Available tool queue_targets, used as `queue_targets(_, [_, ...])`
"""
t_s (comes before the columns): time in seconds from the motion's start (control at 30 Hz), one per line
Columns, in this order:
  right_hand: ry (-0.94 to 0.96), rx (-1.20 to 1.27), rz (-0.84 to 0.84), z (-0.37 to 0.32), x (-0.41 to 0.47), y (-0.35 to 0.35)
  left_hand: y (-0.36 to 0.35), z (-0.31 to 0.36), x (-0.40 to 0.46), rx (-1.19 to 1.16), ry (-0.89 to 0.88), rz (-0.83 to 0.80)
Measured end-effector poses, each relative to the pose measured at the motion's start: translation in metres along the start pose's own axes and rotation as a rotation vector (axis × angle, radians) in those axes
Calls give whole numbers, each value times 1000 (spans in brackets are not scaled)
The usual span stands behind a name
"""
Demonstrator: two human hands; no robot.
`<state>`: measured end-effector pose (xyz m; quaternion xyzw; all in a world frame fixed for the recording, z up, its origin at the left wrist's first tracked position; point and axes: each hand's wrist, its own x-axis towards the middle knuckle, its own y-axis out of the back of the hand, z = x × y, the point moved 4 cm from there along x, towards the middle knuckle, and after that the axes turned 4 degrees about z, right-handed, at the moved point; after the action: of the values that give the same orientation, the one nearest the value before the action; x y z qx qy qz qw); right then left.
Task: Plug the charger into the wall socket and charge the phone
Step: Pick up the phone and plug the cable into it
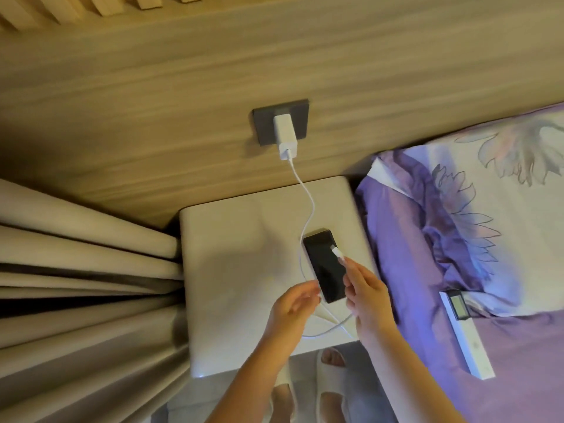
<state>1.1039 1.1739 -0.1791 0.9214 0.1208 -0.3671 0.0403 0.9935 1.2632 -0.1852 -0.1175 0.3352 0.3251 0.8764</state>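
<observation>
White block-shaped charger [285, 134] sat plugged into the dark grey square wall socket [281, 122] on the wood-grain wall panel [183, 87]. Thin white cable [309, 203] ran from the charger's lower end down to the glossy white square bedside table [232, 254], passed along the left edge of the phone, looped near the table's front edge and came up to the right hand. Black rectangular phone [324, 265] lay flat on the table, screen dark, nothing plugged into it. Right hand [366, 297] pinched the cable just behind its white connector tip [336, 251], tip held over the phone screen. Left hand [294, 306] was loosened, fingers spread and slightly curled, holding nothing, fingertips just beside the phone's near left corner; contact could not be told. Beige pleated curtain [85, 270] hung to the left of the table. Purple floral bedding [457, 224] lay to the right, with a long white remote control [467, 334] on it.
</observation>
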Motion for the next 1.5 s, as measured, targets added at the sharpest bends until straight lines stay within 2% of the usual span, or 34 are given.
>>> queue_targets(0.1, [-33,-57,73,9,15,28,-27,11,20,-296,160,-59])
queue_targets(0.17, [-48,-101,95,17,28,40,-44,14,35,-357,230,-61])
queue_targets(0.27, [-23,-265,99,27,51,53,-52,4,56,-272,291,41])
queue_targets(0.37, [53,-460,24,38,74,55,-43,-16,68,-158,342,133])
queue_targets(0.43, [131,-613,-33,47,87,51,-38,-31,76,-156,375,186])
queue_targets(0.5, [147,-645,-66,54,97,46,-37,-40,83,-221,400,213])
queue_targets(0.57, [123,-622,-77,59,105,40,-39,-46,90,-246,414,213])
queue_targets(0.8, [20,-346,-85,60,114,30,-46,-41,107,-95,352,167])
queue_targets(0.93, [21,-260,-160,40,104,16,-51,-23,101,-217,337,177])
queue_targets(1.0, [41,-225,-143,25,99,15,-53,-6,94,-281,309,131])
queue_targets(1.2, [200,-192,-76,-41,60,33,-68,56,46,-172,198,-57])
queue_targets(1.33, [282,-128,-135,-95,21,35,-71,98,5,-201,83,-87])
queue_targets(1.5, [368,-23,-257,-158,-36,14,-48,149,-51,-412,-75,-68])
